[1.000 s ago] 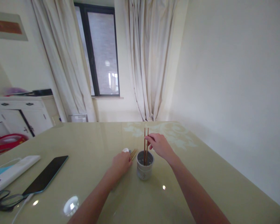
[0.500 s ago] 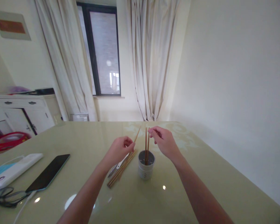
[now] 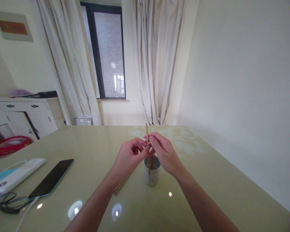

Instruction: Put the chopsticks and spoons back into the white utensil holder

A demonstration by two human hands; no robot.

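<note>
Between the fingertips of my left hand point(image 3: 130, 156) a light wooden chopstick point(image 3: 149, 164) stands nearly upright. My right hand point(image 3: 165, 153) meets the left one there and pinches the same stick near its upper part. The stick's lower end shows in front of a grey cup point(image 3: 151, 180) with small holes in its side. Other chopsticks point(image 3: 153, 161) stand inside this cup, their upper parts hidden behind my fingers. Under my left wrist, more chopsticks point(image 3: 120, 185) lie on the table, mostly covered by the hand and forearm.
On the left of the glossy green table point(image 3: 207, 193) lie a dark phone point(image 3: 52, 178) with a cable, eyeglasses point(image 3: 9, 203) and a white power strip point(image 3: 21, 174). A red basket point(image 3: 12, 145) is beyond the table's left edge. A wall point(image 3: 244, 96) runs along the right.
My left hand has moved right, bringing its chopstick from a slant to nearly upright before the cup. My right hand has left the sticks in the cup and come left onto this chopstick.
</note>
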